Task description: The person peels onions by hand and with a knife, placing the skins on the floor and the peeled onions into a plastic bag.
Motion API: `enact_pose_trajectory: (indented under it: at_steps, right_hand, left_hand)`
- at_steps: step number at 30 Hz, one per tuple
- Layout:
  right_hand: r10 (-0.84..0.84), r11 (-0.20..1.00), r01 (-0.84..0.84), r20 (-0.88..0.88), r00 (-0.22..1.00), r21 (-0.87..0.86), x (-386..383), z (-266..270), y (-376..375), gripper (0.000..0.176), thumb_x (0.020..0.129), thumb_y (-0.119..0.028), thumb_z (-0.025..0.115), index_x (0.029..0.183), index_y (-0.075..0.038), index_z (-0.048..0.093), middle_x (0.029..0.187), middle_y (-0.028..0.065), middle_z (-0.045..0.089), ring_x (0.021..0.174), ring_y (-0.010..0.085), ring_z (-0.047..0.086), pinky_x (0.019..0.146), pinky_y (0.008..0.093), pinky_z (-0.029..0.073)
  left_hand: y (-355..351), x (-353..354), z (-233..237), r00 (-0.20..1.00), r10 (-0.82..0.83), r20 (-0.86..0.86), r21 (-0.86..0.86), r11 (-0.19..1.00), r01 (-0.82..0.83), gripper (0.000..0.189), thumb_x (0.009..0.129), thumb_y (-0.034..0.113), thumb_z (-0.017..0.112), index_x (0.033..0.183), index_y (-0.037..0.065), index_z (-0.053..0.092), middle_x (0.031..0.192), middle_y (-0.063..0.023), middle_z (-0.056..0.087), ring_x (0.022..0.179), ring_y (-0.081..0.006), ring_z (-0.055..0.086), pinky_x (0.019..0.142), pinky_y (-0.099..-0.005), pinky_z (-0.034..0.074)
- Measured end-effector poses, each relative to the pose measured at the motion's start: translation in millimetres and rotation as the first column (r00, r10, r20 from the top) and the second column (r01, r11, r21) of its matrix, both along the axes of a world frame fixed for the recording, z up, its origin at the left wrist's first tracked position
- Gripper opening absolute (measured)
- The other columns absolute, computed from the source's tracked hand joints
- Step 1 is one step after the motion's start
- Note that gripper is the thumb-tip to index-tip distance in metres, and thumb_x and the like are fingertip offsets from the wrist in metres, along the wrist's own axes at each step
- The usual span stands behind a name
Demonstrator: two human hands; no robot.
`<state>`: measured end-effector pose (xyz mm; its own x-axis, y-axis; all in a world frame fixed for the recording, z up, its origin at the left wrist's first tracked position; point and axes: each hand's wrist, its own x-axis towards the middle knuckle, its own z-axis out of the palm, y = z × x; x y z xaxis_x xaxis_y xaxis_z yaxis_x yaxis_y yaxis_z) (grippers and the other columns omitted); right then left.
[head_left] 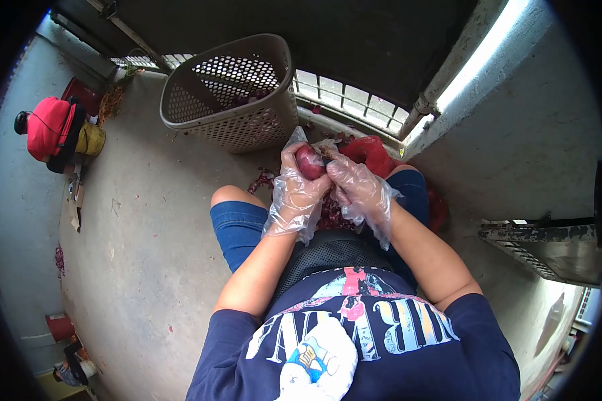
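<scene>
Both of my hands wear loose clear plastic gloves and are close together above my lap. My left hand (295,184) is closed around a red onion (310,162) with a shiny purple-red skin. Against the onion's right side, my right hand (360,182) is closed on a small dark tool (326,161); its kind is mostly hidden by the fingers. Loose purple onion skins (331,215) lie below my hands, between my legs. Just beyond the right hand is a red mesh sack (369,155).
A tall perforated plastic basket (247,125) with purple-red contents stands ahead, slightly left. Behind it runs a metal grille (354,100). A person in a red top (50,127) sits at the far left. A red bucket (60,326) is at the lower left.
</scene>
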<state>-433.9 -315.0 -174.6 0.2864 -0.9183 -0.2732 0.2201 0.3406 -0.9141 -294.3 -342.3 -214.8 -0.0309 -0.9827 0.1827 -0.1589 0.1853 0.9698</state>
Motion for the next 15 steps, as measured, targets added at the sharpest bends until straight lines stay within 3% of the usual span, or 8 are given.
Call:
enact_pose_trajectory:
  at_steps: [2, 5, 7, 9, 10, 12, 13, 15]
  right_hand:
    - [0.165, 0.986, -0.165, 0.025, 0.986, 0.033, -12, -8, -6, 0.059, 0.089, -0.039, 0.051, 0.136, -0.007, 0.033, 0.082, 0.0023, 0.055, 0.066, 0.0059, 0.045, 0.057, 0.0218, 0.037]
    - [0.265, 0.963, -0.264, -0.028, 0.964, 0.059, -21, 12, -5, 0.059, 0.089, -0.038, 0.051, 0.137, -0.007, 0.033, 0.077, -0.0019, 0.051, 0.060, 0.0043, 0.037, 0.051, 0.0209, 0.029]
    - [0.247, 0.968, -0.244, -0.057, 0.967, 0.052, -23, 10, -4, 0.060, 0.090, -0.039, 0.050, 0.137, -0.007, 0.032, 0.078, -0.0018, 0.052, 0.061, 0.0048, 0.039, 0.052, 0.0217, 0.032]
    - [0.321, 0.945, -0.321, -0.336, 0.886, 0.056, -31, 4, -5, 0.063, 0.089, -0.042, 0.048, 0.138, -0.006, 0.030, 0.098, 0.0074, 0.058, 0.080, 0.0141, 0.055, 0.069, 0.0263, 0.043]
    - [0.321, 0.945, -0.321, -0.336, 0.885, 0.056, -34, 1, -4, 0.063, 0.089, -0.042, 0.048, 0.138, -0.006, 0.030, 0.098, 0.0074, 0.058, 0.080, 0.0141, 0.055, 0.069, 0.0263, 0.043]
    - [0.270, 0.887, -0.441, -0.618, 0.738, -0.139, -40, -3, -2, 0.066, 0.089, -0.046, 0.045, 0.139, -0.006, 0.027, 0.127, 0.0167, 0.048, 0.116, 0.0264, 0.047, 0.097, 0.0327, 0.035]
    - [0.271, 0.887, -0.441, -0.616, 0.739, -0.138, -42, -2, -2, 0.066, 0.089, -0.046, 0.045, 0.139, -0.006, 0.027, 0.127, 0.0167, 0.048, 0.116, 0.0264, 0.047, 0.097, 0.0327, 0.035]
    - [0.296, 0.835, -0.510, -0.614, 0.732, -0.206, -47, 3, 0, 0.067, 0.089, -0.047, 0.043, 0.139, -0.006, 0.025, 0.141, 0.0185, 0.031, 0.132, 0.0295, 0.027, 0.108, 0.0332, 0.019]
  left_hand:
    - [3, 5, 12, 0.999, -0.048, 0.007, 0.099, 0.994, 0.047, 0.069, 0.061, 0.019, 0.076, 0.117, 0.004, 0.039, 0.105, -0.0145, 0.051, 0.093, -0.0212, 0.053, 0.083, -0.0327, 0.045]
    - [-2, 16, -2, 0.986, -0.169, -0.004, 0.160, 0.973, 0.167, 0.069, 0.060, 0.018, 0.076, 0.117, 0.005, 0.041, 0.104, -0.0143, 0.052, 0.092, -0.0208, 0.054, 0.081, -0.0317, 0.046]
    - [-4, 18, -3, 0.981, -0.193, 0.031, 0.077, 0.979, 0.190, 0.068, 0.060, 0.016, 0.076, 0.118, 0.006, 0.042, 0.105, -0.0130, 0.052, 0.091, -0.0208, 0.054, 0.080, -0.0311, 0.047]
    - [-3, 20, 5, 0.953, -0.282, -0.112, 0.240, 0.923, 0.301, 0.071, 0.060, 0.008, 0.073, 0.122, 0.006, 0.037, 0.108, -0.0110, 0.052, 0.097, -0.0179, 0.052, 0.081, -0.0297, 0.047]
    - [-2, 20, 12, 0.953, -0.282, -0.112, 0.239, 0.923, 0.301, 0.071, 0.060, 0.008, 0.073, 0.122, 0.006, 0.037, 0.108, -0.0110, 0.052, 0.097, -0.0179, 0.052, 0.081, -0.0297, 0.047]
    - [1, 21, 25, 0.904, -0.259, -0.341, 0.400, 0.830, 0.389, 0.073, 0.060, 0.006, 0.073, 0.123, 0.006, 0.037, 0.108, -0.0100, 0.052, 0.096, -0.0175, 0.053, 0.079, -0.0294, 0.048]
    - [0, 23, 25, 0.904, -0.259, -0.340, 0.402, 0.829, 0.388, 0.073, 0.060, 0.006, 0.073, 0.123, 0.006, 0.037, 0.108, -0.0100, 0.052, 0.096, -0.0175, 0.053, 0.079, -0.0294, 0.048]
    - [-3, 27, 27, 0.883, -0.332, -0.332, 0.404, 0.796, 0.451, 0.073, 0.058, 0.009, 0.075, 0.121, 0.007, 0.038, 0.103, -0.0089, 0.052, 0.087, -0.0151, 0.054, 0.073, -0.0271, 0.048]
